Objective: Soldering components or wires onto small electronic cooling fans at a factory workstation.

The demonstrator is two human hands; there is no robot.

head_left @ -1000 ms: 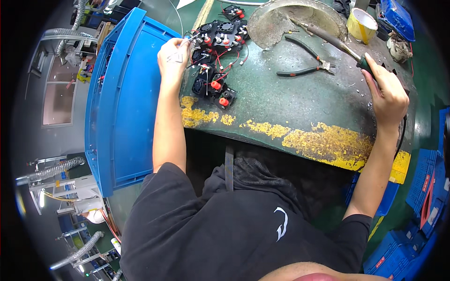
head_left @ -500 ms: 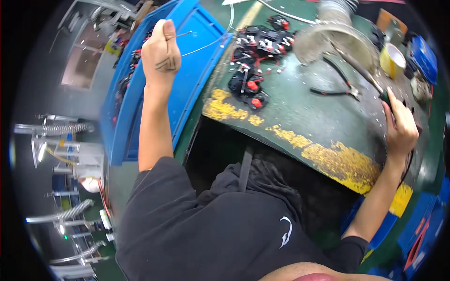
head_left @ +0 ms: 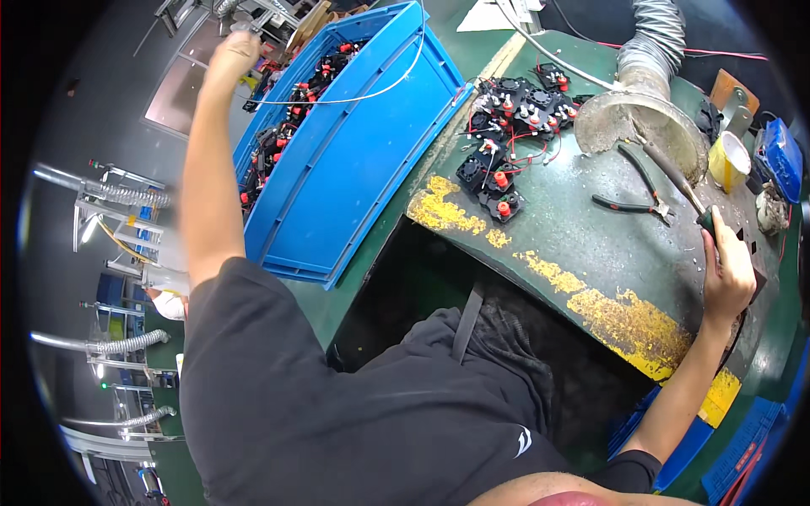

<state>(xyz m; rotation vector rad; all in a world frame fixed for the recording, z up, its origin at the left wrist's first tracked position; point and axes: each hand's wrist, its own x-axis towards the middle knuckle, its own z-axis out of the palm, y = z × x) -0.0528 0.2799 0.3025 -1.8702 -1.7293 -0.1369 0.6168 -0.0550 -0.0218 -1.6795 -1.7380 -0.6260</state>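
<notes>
One blue plastic bin (head_left: 354, 185), smooth-walled with ribs under its rim, stands on the left, holding a heap of black parts with red knobs (head_left: 278, 150), too many and too jumbled to count. The left hand (head_left: 234, 55) is at the bin's far end, blurred; whether it is pinching something or closed on nothing, I cannot tell. One thin, pale wire (head_left: 371, 95) arcs across the bin toward that wrist. The right hand (head_left: 729, 274) is wrapped round the green handle of one soldering iron (head_left: 675, 173), whose long, dull metal shaft reaches into one bell-shaped, crusted hood (head_left: 620, 135) on the table (head_left: 574, 198). One ribbed silver duct (head_left: 654, 42) rises from the hood. A cluster of black fan parts (head_left: 527, 101), overlapping past an exact count, sits by the table's left edge with red wires; two with red knobs lie nearest the front. One pair of dark-handled pliers (head_left: 624, 204) lies spread between the hood and the right hand, near one white tub (head_left: 727, 160) with a yellow band. Chipped yellow paint (head_left: 624, 325) follows the front edge; scuffed green top stretches between the fan parts and the pliers, and the gap between bin and table widens toward the person.
</notes>
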